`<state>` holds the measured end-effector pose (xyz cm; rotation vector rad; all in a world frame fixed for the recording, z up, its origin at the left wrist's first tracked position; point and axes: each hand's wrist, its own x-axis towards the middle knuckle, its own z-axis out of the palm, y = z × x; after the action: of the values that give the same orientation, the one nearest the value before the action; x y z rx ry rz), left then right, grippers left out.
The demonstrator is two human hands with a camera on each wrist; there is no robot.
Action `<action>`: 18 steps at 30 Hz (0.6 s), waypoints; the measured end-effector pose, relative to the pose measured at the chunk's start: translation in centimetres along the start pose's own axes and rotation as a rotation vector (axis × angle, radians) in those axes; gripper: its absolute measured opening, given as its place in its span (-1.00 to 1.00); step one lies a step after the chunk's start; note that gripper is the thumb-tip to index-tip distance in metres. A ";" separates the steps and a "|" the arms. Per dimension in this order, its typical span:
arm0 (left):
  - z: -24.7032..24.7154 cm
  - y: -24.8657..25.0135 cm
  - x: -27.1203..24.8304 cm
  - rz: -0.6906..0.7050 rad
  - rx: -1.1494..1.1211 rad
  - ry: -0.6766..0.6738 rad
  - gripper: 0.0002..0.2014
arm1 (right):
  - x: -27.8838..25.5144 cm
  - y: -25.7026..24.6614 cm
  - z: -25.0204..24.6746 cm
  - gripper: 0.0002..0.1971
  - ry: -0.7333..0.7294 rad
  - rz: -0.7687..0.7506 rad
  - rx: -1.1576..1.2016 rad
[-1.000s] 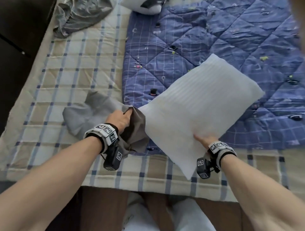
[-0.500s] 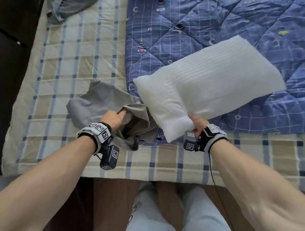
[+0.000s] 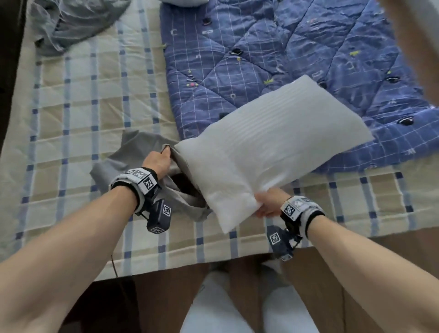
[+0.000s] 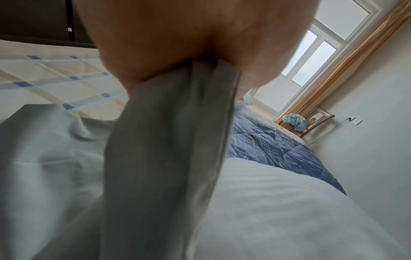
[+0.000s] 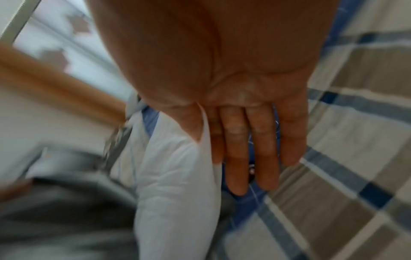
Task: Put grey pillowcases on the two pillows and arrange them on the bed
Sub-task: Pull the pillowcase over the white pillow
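A white striped pillow (image 3: 273,152) is held over the bed's near edge, its left end at the mouth of a grey pillowcase (image 3: 133,152). My left hand (image 3: 164,154) grips the upper hem of that mouth and holds it up. In the left wrist view the grey hem (image 4: 169,140) hangs from my left hand (image 4: 177,44), with the pillow (image 4: 289,211) beside it. My right hand (image 3: 263,206) pinches the pillow's near corner. In the right wrist view the thumb lies on one side of the pillow (image 5: 177,184) and the fingers (image 5: 244,149) on the other.
A second grey pillowcase (image 3: 78,21) lies crumpled at the far left of the plaid sheet (image 3: 95,95). The edge of another white pillow (image 3: 185,2) shows at the top. A blue quilt (image 3: 285,59) covers the bed's right part. My legs stand against the near edge.
My right hand has swung the pillow round and brought its left end down to the pillowcase mouth. My left hand has raised the hem, so the mouth gapes wider.
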<state>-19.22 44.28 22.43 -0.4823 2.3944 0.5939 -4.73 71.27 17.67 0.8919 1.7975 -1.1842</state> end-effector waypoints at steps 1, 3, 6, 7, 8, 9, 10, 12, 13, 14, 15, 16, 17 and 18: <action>0.2 -0.7 0.1 0.004 0.001 -0.003 -0.36 | 0.4 0.7 1.3 -0.75 -0.034 -0.032 -0.240; 0.5 -2.2 0.0 0.009 -0.002 -0.007 -0.40 | 0.6 0.4 3.2 -0.73 -0.008 -0.148 -0.654; 0.5 -4.0 -0.3 0.002 -0.037 -0.002 -0.42 | 1.4 -2.2 3.9 -0.46 0.191 -0.333 -0.862; 0.4 -4.6 -0.4 0.000 -0.054 0.002 -0.42 | 1.9 -3.3 3.9 -0.33 0.233 -0.382 -0.938; 0.3 -5.2 -0.5 0.001 -0.069 0.008 -0.43 | 2.8 -4.3 3.9 -0.20 0.260 -0.416 -1.051; 0.3 -5.8 -0.3 0.000 -0.086 0.008 -0.45 | 3.8 -5.3 3.8 -0.09 0.281 -0.452 -1.168; 0.5 -6.5 0.0 0.003 -0.103 0.008 -0.45 | 4.9 -6.3 3.7 0.00 0.286 -0.478 -1.280; 1.1 -7.7 0.3 0.000 -0.118 -0.010 -0.43 | 7.2 -8.2 3.6 0.13 0.298 -0.526 -1.473; 1.5 -8.2 0.3 -0.015 -0.117 -0.026 -0.43 | 8.2 -9.2 3.6 0.20 0.299 -0.545 -1.554; 2.1 -8.6 0.3 -0.033 -0.121 -0.041 -0.42 | 9.2 -10.2 3.8 0.27 0.294 -0.554 -1.619; 2.6 -8.8 0.3 -0.047 -0.121 -0.050 -0.43 | 10.1 -11.0 4.0 0.32 0.288 -0.559 -1.663; 3.1 -8.8 0.3 -0.047 -0.125 -0.054 -0.44 | 11.0 -11.8 4.2 0.37 0.284 -0.563 -1.695; 3.6 -8.8 0.3 -0.055 -0.132 -0.062 -0.45 | 11.8 -12.4 4.5 0.41 0.277 -0.564 -1.715; 4.0 -8.7 0.3 -0.054 -0.140 -0.066 -0.47 | 12.6 -12.9 4.7 0.44 0.269 -0.565 -1.728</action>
<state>-13.45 39.05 16.79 -0.5761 2.2801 0.7449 -20.39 64.37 10.25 -0.5309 2.4111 0.5056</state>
